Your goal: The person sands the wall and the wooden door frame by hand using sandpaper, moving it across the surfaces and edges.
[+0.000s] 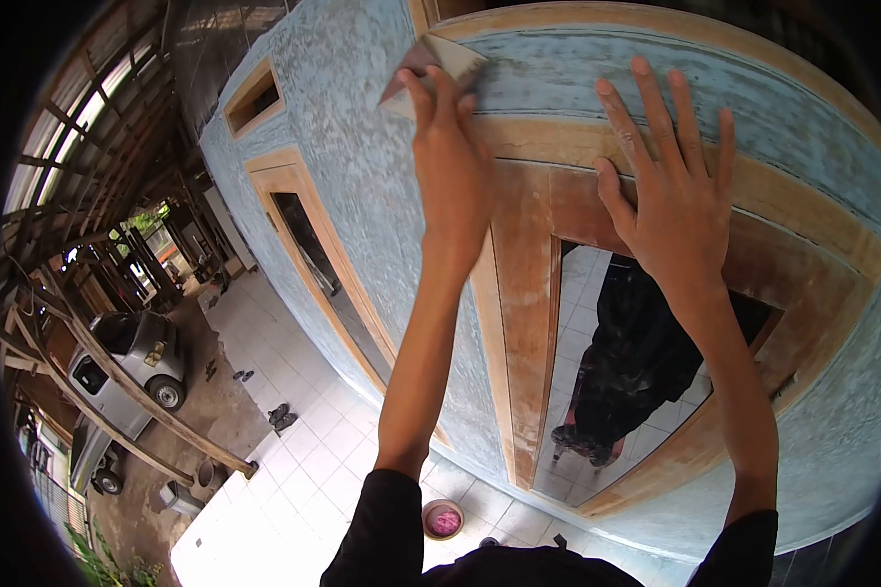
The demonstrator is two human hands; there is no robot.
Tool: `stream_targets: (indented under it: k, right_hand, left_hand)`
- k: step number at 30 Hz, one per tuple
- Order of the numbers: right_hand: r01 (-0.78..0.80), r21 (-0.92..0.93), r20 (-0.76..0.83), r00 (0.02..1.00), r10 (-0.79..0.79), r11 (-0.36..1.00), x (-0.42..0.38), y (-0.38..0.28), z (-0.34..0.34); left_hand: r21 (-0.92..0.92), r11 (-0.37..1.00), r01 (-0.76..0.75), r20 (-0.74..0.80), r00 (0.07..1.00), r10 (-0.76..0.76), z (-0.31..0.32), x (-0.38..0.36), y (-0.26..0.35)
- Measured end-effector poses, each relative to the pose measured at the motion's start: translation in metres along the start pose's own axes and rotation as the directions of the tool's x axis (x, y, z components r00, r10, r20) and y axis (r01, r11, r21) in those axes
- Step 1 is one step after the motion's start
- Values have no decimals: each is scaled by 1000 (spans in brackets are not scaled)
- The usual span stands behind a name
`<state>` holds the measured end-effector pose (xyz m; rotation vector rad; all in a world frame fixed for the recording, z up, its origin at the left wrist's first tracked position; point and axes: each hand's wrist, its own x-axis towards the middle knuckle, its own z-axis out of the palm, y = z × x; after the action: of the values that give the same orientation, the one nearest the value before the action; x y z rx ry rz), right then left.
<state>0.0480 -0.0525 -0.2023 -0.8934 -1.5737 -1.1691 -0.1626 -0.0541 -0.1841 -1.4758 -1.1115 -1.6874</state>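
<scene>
My left hand point(450, 161) is raised high with its fingers closed on a folded piece of sandpaper point(459, 61), brown on one side and pale on the other. The sandpaper lies against the blue wall point(362, 117), beside the upper left end of the wooden frame. My right hand point(677, 210) rests with spread fingers across the blue panel point(558, 73) and the wooden frame strip point(548, 140) above the window. Nothing is in that hand. Below it, the window glass point(582, 293) reflects a dark-clothed figure.
A narrow window point(290, 176) and a small vent opening point(233, 114) are in the wall to the left. On the tiled floor point(313, 455) stands a bowl with pink contents point(443, 519). Shoes point(282, 418), wooden poles point(157, 391) and a silver vehicle point(137, 367) are farther left.
</scene>
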Motion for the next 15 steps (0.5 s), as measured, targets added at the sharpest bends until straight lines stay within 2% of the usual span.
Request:
stream_targets:
  k: [2,6,9,12,15]
  right_hand:
    - [3,14,11,1000,-3,1000,0,1,1]
    - [-3,8,-6,1000,3,1000,0,0,0]
    - [-5,-1,-1,1000,5,1000,0,0,0]
    - [0,0,-5,1000,0,1000,0,0,0]
    - [-1,0,-8,1000,1,1000,-1,0,0]
  left_hand:
    - [44,997,-65,-46,997,67,1,12,-16]
    - [19,1000,23,-40,999,-23,3,0,2]
    - [0,999,-32,-16,999,32,4,-12,8]
    - [-6,1000,31,-39,999,-31,2,6,-3]
    - [-17,1000,24,-57,998,-25,2,16,-13]
